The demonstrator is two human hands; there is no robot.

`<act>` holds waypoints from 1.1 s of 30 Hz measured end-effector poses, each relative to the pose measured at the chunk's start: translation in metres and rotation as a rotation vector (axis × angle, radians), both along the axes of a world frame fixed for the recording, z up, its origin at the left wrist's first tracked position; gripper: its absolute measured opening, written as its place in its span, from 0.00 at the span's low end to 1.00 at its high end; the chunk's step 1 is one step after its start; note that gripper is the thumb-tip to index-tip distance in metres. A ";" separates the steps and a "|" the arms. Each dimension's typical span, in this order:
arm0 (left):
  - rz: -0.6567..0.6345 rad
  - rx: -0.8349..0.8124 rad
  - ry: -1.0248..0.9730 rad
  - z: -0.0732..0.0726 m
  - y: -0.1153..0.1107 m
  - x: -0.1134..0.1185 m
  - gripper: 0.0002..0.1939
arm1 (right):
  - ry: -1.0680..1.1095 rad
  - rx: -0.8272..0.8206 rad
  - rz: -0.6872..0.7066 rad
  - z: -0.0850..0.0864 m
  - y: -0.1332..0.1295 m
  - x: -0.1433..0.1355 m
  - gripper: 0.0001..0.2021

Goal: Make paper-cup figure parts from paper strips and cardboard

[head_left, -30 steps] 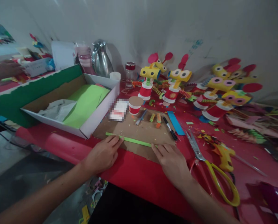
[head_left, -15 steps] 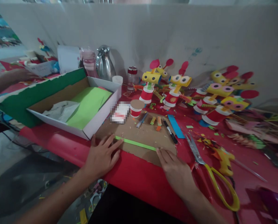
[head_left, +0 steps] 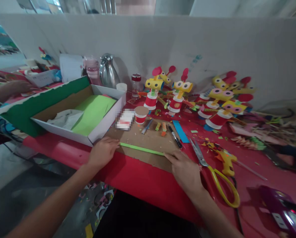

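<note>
A narrow green paper strip [head_left: 141, 149] stretches between my hands, low over a piece of brown cardboard [head_left: 148, 138]. My left hand [head_left: 103, 152] pinches its left end, fingers closed together. At the other end, my right hand [head_left: 186, 168] has its thumb and fingers closed on the strip. Beyond the strip lie a pen [head_left: 147, 126], small folded paper springs [head_left: 160, 127], a black marker [head_left: 175, 136] and a blue paper strip [head_left: 181, 131]. A red and white paper cup [head_left: 141, 115] stands at the cardboard's far edge.
Open scissors [head_left: 213, 172] and a yellow glue gun [head_left: 226, 160] lie to the right. A white box [head_left: 113, 115] holding green paper stands at left. Several paper-cup figures [head_left: 176, 102] line the back. A co-worker's hands [head_left: 19, 86] show at far left.
My left hand has gone from spread fingers resting on the strip's end to a closed pinch on it. The right hand keeps its hold. The view has tilted up slightly.
</note>
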State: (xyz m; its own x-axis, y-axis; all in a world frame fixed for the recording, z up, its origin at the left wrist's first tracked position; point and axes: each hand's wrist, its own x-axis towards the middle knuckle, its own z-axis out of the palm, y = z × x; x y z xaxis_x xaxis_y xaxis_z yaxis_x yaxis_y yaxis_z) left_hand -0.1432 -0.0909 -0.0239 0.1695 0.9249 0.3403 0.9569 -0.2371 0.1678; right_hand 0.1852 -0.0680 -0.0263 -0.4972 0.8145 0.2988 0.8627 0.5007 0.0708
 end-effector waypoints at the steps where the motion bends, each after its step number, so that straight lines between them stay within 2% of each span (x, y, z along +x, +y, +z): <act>1: 0.001 0.005 -0.020 0.001 0.002 0.000 0.13 | 0.047 -0.017 -0.013 0.000 0.002 0.001 0.19; 6: -0.067 0.060 0.017 0.003 0.011 0.004 0.11 | 0.245 -0.109 -0.066 0.001 0.013 0.003 0.18; 10: -0.092 0.123 0.217 0.005 0.018 0.003 0.11 | 0.378 -0.187 -0.019 -0.001 0.022 0.010 0.14; 12: -0.100 0.123 0.237 0.006 0.020 0.001 0.10 | 0.415 -0.201 0.016 0.000 0.025 0.016 0.13; 17: -0.170 -0.069 0.007 0.008 0.020 -0.005 0.12 | 0.483 -0.257 0.079 0.008 0.026 0.030 0.11; 21: -0.200 -0.172 -0.136 0.010 0.021 -0.009 0.14 | 0.525 -0.285 0.100 0.004 0.031 0.030 0.12; 24: -0.299 -0.233 -0.173 0.013 0.023 -0.013 0.14 | 0.530 -0.313 0.084 -0.001 0.038 0.030 0.12; 27: -0.406 -0.281 -0.112 0.017 0.023 -0.018 0.14 | 0.504 -0.384 0.061 -0.001 0.042 0.032 0.12; 29: -0.432 -0.201 0.004 0.020 0.022 -0.021 0.14 | 0.478 -0.367 0.078 0.001 0.041 0.032 0.13; 31: -0.449 -0.056 0.148 0.021 0.019 -0.023 0.14 | 0.379 -0.250 0.149 0.004 0.038 0.030 0.13; 33: -0.472 0.069 0.254 0.021 0.016 -0.024 0.15 | 0.190 -0.102 0.267 0.007 0.034 0.026 0.12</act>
